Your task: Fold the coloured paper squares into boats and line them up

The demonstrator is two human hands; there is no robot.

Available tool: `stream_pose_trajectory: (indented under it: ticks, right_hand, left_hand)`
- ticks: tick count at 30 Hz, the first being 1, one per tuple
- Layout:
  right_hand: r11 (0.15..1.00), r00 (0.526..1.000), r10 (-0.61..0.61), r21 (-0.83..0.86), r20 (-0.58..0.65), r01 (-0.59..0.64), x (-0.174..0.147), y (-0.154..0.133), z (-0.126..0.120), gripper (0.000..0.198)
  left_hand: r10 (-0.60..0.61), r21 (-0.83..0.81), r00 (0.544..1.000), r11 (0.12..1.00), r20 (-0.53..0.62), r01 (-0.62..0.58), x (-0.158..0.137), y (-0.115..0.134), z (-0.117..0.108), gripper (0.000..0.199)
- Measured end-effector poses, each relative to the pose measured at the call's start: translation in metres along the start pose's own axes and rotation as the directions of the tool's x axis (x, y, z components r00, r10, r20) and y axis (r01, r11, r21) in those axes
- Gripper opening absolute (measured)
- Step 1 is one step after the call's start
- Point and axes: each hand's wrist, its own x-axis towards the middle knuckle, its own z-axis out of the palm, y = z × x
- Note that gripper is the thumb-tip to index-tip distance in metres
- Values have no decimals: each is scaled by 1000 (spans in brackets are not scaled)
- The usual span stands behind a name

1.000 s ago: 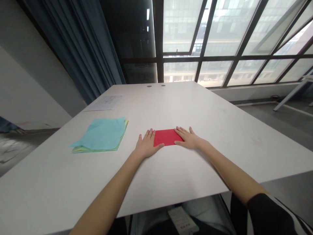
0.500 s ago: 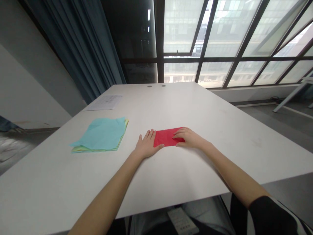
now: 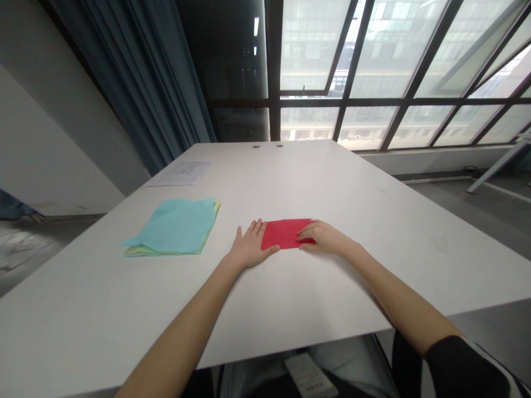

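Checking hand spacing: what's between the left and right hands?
Head view: the red paper lies between the left hand and right hand, each at one end.

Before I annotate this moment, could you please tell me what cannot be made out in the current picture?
In the head view:
- Red paper: ends partly covered by the left hand and right hand.
- Lower sheets: mostly hidden under the blue sheet; number unclear.
- Printed page: print too small to read.
- Left arm: cut off by the bottom edge.
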Motion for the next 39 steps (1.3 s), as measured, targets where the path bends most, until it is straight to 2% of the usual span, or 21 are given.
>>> stream_pose_trajectory:
  ticks: [6, 12, 19, 24, 28, 31, 35, 39]
  right_hand:
    - [999, 999, -36, -20, -40, 35, 2, -7, -4, 20]
    - [993, 988, -34, -120, -150, 16, 3, -7, 0, 20]
    - [981, 969, -48, -196, -243, -1, 2, -2, 3, 17]
    - [990, 971, 31, -125, -238, -62, 0, -4, -1, 15]
    - [982, 959, 174, 107, -224, -153, -1, -6, -3, 18]
    - [920, 918, 312, 319, -245, -227, 0, -6, -3, 20]
    - [810, 805, 496, 508, -324, -294, 2, -3, -4, 23]
    - [589, 674, 685, 755, -277, -289, 4, 5, -3, 28]
  left_hand:
    - [20, -9, 1000, 1000, -2, -20, 0, -3, -1, 91]
    - [33, -60, 999, 998, 12, -33, -2, -2, -8, 96]
    - [25, -81, 998, 996, -64, -30, -2, -4, -12, 86]
    - [-8, -75, 992, 997, -122, -1, -1, -8, -12, 78]
    - [-49, -89, 985, 995, -166, 34, 0, -12, -11, 72]
    - [-89, -99, 980, 992, -179, 72, 0, -13, -12, 72]
    - [-134, -106, 976, 988, -174, 116, 0, -13, -15, 74]
    - [-141, -124, 972, 985, -188, 119, -2, -11, -18, 72]
